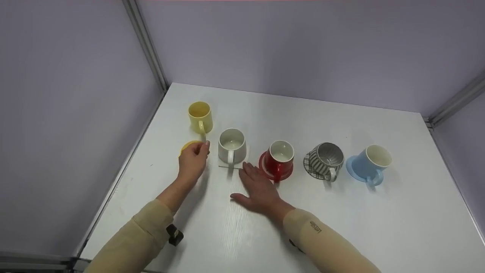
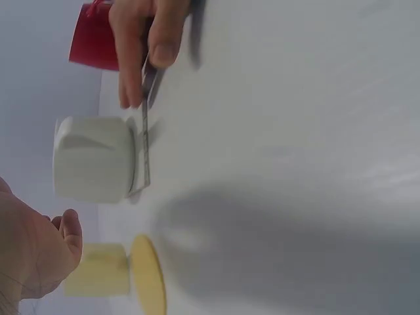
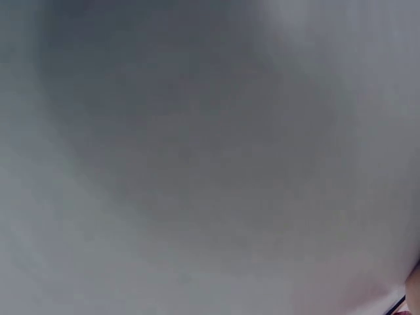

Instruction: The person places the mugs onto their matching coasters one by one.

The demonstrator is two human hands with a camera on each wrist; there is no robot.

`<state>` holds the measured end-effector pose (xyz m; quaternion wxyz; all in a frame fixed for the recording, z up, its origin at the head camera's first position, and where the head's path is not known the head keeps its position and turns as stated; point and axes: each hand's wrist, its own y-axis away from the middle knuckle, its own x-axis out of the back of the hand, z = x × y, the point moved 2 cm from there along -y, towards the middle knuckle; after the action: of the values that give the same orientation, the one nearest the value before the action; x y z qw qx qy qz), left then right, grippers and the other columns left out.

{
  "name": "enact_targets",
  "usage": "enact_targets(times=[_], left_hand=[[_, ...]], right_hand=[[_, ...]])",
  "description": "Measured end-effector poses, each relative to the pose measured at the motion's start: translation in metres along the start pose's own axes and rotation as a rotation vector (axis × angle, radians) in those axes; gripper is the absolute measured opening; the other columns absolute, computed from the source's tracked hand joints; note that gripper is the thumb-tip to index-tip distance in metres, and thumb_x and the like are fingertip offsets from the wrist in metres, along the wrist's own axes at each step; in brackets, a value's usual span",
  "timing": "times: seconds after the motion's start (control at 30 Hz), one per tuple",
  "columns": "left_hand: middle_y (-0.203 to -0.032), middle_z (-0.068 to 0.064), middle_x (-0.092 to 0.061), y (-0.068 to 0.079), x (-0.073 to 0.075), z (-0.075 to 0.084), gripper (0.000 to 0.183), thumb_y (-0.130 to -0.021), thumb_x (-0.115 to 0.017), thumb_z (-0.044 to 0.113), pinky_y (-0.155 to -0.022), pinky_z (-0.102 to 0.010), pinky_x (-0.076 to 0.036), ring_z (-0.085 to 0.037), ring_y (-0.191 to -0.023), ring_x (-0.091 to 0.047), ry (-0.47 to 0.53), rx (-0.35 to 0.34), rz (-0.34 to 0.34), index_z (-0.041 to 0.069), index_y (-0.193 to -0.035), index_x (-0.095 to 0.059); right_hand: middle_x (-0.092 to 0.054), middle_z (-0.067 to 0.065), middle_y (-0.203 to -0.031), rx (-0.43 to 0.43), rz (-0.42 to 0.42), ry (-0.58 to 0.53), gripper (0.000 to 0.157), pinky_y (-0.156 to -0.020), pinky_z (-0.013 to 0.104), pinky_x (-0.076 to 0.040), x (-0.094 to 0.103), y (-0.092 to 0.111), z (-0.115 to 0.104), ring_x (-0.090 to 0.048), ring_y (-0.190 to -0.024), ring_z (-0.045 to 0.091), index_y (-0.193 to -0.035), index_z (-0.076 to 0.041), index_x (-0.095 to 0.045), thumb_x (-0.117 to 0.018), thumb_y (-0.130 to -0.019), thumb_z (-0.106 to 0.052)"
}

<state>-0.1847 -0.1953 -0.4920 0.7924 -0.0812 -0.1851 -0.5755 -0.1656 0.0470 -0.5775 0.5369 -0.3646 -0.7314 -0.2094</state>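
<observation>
My left hand [image 1: 193, 161] hovers over a yellow round coaster [image 2: 148, 279], fingers loosely curled and holding nothing I can see. Its fingertips are just short of the handle of a yellow mug [image 1: 200, 117], which stands behind that coaster. To the right, a white mug [image 1: 232, 146] stands upright on a square white coaster [image 2: 146, 164]. My right hand [image 1: 261, 191] lies palm down with straight fingers, tips at that coaster's near right corner; whether they touch it I cannot tell. Beside it a red mug [image 1: 279, 161] sits on a red coaster [image 1: 288, 175].
Further right stand a grey striped mug [image 1: 322, 163] on a black wire coaster [image 1: 307, 165] and a light blue mug [image 1: 369, 165] on a blue coaster [image 1: 352, 170]. The white table [image 1: 227, 235] meets pale walls [image 1: 303, 49] at the back and sides. The right wrist view is mostly blurred grey.
</observation>
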Motion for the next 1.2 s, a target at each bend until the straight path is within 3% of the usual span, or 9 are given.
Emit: enact_targets(times=[0.17,0.33,0.67,0.9,1.2], left_hand=[[-0.111,-0.01,-0.072,-0.015,0.01,0.008,0.038,-0.11,-0.057,0.036,-0.089,-0.035,-0.051,-0.023,-0.103,-0.062,-0.009,-0.001,0.016,0.004,-0.126,-0.071],[-0.122,-0.012,-0.069,-0.027,0.018,0.016,0.042,-0.11,-0.057,0.037,-0.102,-0.039,-0.05,-0.026,-0.113,-0.06,-0.014,0.025,0.02,0.004,-0.134,-0.068],[-0.128,-0.013,-0.065,-0.043,0.033,0.019,0.045,-0.11,-0.056,0.039,-0.108,-0.042,-0.048,-0.027,-0.119,-0.057,-0.02,0.058,0.012,0.003,-0.137,-0.065],[-0.13,-0.016,-0.065,-0.056,0.035,0.019,0.046,-0.11,-0.056,0.037,-0.109,-0.044,-0.047,-0.029,-0.121,-0.058,-0.047,0.031,0.005,0.001,-0.137,-0.064],[-0.134,-0.019,-0.066,-0.068,0.034,0.013,0.047,-0.11,-0.056,0.035,-0.112,-0.045,-0.046,-0.033,-0.128,-0.06,-0.085,0.02,-0.038,-0.002,-0.139,-0.063]], right_hand=[[-0.03,0.011,-0.173,0.046,-0.013,0.032,0.087,-0.127,0.045,-0.025,0.004,0.002,0.002,-0.024,-0.161,0.027,-0.163,-0.008,-0.041,-0.048,-0.102,-0.071],[-0.029,0.012,-0.173,0.095,-0.048,0.06,0.087,-0.129,0.043,-0.02,0.009,0.001,-0.002,-0.022,-0.161,0.028,-0.164,-0.008,-0.04,-0.045,-0.103,-0.07],[-0.028,0.013,-0.173,0.239,-0.064,0.086,0.092,-0.128,0.042,-0.021,-0.001,-0.008,-0.045,-0.021,-0.161,0.026,-0.164,-0.008,-0.037,-0.039,-0.102,-0.076],[-0.022,0.013,-0.175,0.236,-0.083,0.07,0.095,-0.129,0.042,-0.018,-0.006,-0.025,-0.069,-0.014,-0.163,0.024,-0.167,-0.01,-0.032,-0.041,-0.101,-0.077],[-0.019,0.014,-0.176,0.207,-0.08,0.106,0.098,-0.13,0.04,-0.014,-0.011,-0.049,-0.08,-0.012,-0.163,0.026,-0.168,-0.008,-0.029,-0.042,-0.1,-0.078]])
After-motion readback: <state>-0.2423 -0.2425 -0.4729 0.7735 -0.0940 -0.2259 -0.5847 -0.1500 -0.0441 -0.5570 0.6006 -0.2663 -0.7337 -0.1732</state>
